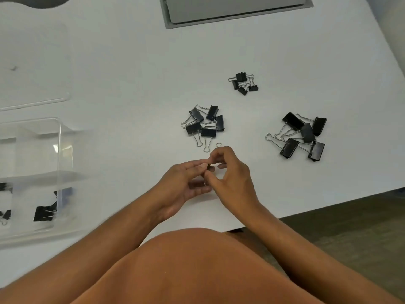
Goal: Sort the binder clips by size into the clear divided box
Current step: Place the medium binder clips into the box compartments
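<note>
At the near edge of the white bench (122,69), left hand (186,183) and right hand (230,174) meet, fingers pinched together on one small binder clip (210,167), its wire loop showing above the right fingers. Three heaps lie beyond: small clips (243,83), medium clips (205,123), large clips (303,136). Far left, the clear divided box (59,150) holds several black clips in its near compartments.
</note>
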